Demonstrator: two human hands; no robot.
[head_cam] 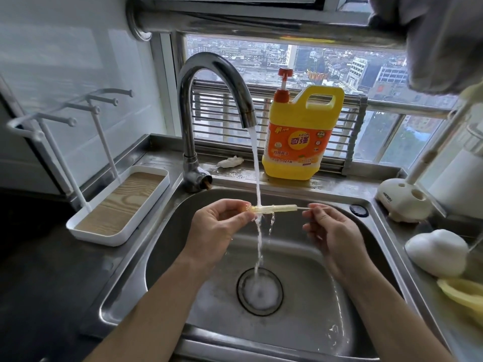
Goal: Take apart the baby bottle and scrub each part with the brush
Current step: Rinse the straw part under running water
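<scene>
Over the steel sink (pixel 371 246) I hold a pale translucent straw tube (pixel 277 209) level under the running water from the tap (pixel 214 82). My left hand (pixel 217 226) pinches the tube's left end between thumb and fingers. My right hand (pixel 329 228) pinches the thin wire handle of a small straw brush (pixel 303 208), which goes into the tube's right end. Its bristles are hidden inside the tube. Water runs off the tube into the drain (pixel 260 291).
A yellow dish soap jug (pixel 300 142) stands behind the sink on the sill. A white drying rack with pegs and a wood-look tray (pixel 117 205) sits at left. At right lie a white brush stand (pixel 402 202), a white sponge (pixel 436 252) and a yellow part (pixel 462 293).
</scene>
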